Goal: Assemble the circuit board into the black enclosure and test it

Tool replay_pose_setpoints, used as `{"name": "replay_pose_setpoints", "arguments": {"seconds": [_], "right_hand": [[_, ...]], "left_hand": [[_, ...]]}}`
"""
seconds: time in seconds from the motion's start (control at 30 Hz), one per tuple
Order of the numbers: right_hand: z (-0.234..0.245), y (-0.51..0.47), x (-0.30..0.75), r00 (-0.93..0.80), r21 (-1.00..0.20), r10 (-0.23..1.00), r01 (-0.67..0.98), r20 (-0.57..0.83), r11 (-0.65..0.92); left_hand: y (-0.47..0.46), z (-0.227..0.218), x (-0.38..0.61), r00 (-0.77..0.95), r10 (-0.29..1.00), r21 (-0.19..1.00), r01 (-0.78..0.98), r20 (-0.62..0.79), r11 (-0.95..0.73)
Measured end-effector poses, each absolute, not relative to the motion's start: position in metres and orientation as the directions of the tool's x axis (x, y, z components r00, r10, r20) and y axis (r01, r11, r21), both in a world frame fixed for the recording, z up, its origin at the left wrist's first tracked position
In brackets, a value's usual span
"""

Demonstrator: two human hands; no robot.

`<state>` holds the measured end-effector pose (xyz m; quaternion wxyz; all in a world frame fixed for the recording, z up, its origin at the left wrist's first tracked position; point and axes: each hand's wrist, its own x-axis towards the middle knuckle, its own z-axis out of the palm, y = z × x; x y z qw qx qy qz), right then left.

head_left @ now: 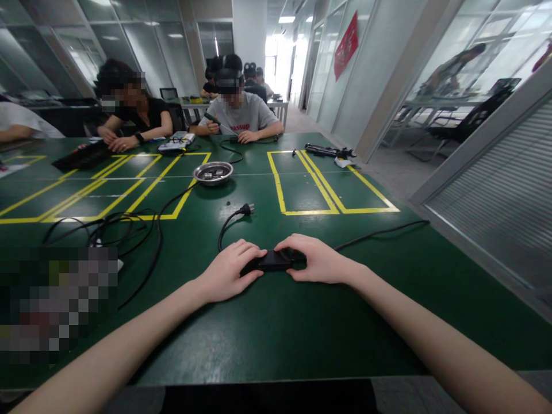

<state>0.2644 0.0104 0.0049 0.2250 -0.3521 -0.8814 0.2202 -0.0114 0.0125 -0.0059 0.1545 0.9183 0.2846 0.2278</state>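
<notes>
A small black power adapter (271, 261) lies on the green table (276, 322) in front of me. My left hand (228, 270) grips its left end with curled fingers. My right hand (314, 259) covers its right end, fingers closed over it. One black cord runs from the adapter to a plug (246, 209) lying just beyond my hands. Another cord (379, 232) trails off to the right.
A metal bowl (213, 172) with small parts sits mid-table. Yellow tape rectangles (319, 190) mark the surface. Tangled black cables (112, 230) lie at left. A black tool (328, 151) rests at the far right. Two people sit at the far edge, one holding a tool.
</notes>
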Motion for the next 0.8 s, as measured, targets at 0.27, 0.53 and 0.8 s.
{"name": "replay_pose_setpoints", "arguments": {"seconds": [0.27,0.53,0.8], "right_hand": [[-0.007,0.003,0.239,-0.616,-0.425,0.737,0.609,0.278,0.67],[-0.006,-0.001,0.243,-0.645,-0.395,0.735,0.632,0.209,0.667],[-0.006,0.009,0.245,-0.714,-0.261,0.67,0.62,0.202,0.74]], "left_hand": [[0.01,-0.007,-0.023,0.74,0.601,0.395,0.476,0.302,-0.786],[0.004,-0.002,-0.022,0.72,0.627,0.456,0.469,0.298,-0.756],[0.008,-0.006,-0.013,0.675,0.627,0.383,0.5,0.389,-0.776]]}}
